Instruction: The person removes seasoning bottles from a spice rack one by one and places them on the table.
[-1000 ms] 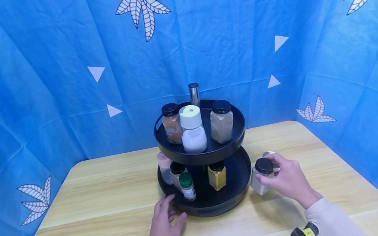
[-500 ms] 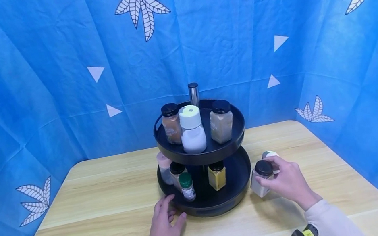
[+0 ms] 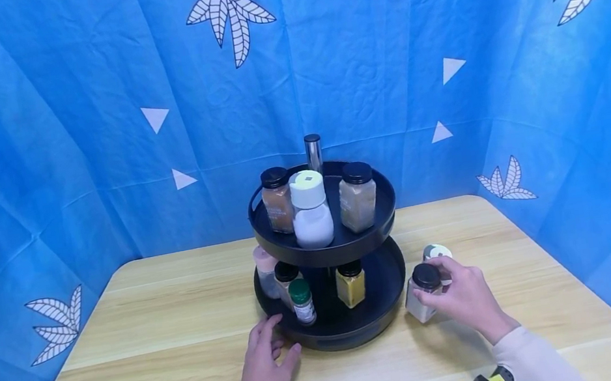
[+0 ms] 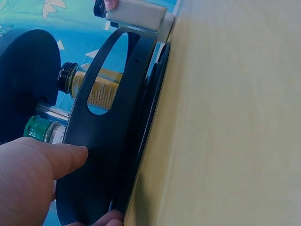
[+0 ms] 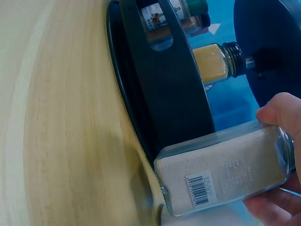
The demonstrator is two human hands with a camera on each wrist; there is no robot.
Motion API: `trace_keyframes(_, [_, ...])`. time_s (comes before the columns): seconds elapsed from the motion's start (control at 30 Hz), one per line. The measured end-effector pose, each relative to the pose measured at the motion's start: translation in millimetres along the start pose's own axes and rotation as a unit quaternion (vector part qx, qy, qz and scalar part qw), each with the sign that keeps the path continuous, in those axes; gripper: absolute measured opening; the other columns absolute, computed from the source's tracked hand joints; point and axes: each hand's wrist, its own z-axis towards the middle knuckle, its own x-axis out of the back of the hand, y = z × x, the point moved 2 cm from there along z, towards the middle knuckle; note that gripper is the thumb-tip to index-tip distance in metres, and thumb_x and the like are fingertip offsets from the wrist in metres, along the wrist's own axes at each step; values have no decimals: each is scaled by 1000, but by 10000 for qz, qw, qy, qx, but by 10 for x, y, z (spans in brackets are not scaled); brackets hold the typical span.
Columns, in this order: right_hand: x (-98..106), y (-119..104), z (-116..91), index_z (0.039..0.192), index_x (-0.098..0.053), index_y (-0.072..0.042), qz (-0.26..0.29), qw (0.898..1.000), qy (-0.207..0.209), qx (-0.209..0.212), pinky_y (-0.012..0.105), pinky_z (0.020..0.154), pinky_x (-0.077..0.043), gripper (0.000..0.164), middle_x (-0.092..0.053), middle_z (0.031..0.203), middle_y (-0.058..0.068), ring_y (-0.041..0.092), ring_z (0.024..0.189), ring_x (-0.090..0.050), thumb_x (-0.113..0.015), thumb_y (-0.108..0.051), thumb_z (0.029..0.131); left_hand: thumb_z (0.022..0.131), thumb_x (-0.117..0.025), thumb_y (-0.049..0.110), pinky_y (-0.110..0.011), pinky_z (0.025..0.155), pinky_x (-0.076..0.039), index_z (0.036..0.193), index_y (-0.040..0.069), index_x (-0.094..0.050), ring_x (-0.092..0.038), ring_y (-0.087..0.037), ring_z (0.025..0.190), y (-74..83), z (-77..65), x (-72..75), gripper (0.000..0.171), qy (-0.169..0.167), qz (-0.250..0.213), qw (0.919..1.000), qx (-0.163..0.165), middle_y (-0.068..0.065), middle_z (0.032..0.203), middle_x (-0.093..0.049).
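My right hand (image 3: 466,295) grips a square glass spice jar (image 3: 420,305) near its black lid. In the right wrist view the jar (image 5: 223,172) shows pale powder and a barcode label, and it tilts beside the lower tray's right side. My left hand (image 3: 263,365) touches the front-left wall of the black two-tier turntable's lower tray (image 3: 345,339); in the left wrist view the thumb (image 4: 70,157) lies against that wall, with fingertips low by its base. A small green-capped jar (image 3: 302,301) stands on the tray near the left fingers.
The upper tray (image 3: 327,255) bears a white-capped bottle (image 3: 311,212) and two black-lidded jars. Below stand a yellow spice jar (image 3: 351,285), a pink-capped bottle (image 3: 266,272) and another black-lidded jar. A white-topped container (image 3: 436,252) stands behind the right hand. Blue curtains (image 3: 360,77) surround the table.
My right hand has lowered the jar slightly toward me, and more of the white-topped container behind it shows. My left hand has stayed in place at the tray.
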Motion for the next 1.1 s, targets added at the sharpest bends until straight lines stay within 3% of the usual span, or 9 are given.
trace_keyframes(1.1, [-94, 56, -59, 104, -61, -4, 40, 10000, -67, -59, 40, 62, -61, 48, -72, 91, 21, 27, 76, -69, -85, -15, 64, 84, -70, 15, -42, 89, -54, 137, 5, -41, -59, -33, 104, 9, -10, 20, 62, 55, -36, 9999, -151, -26, 140, -35])
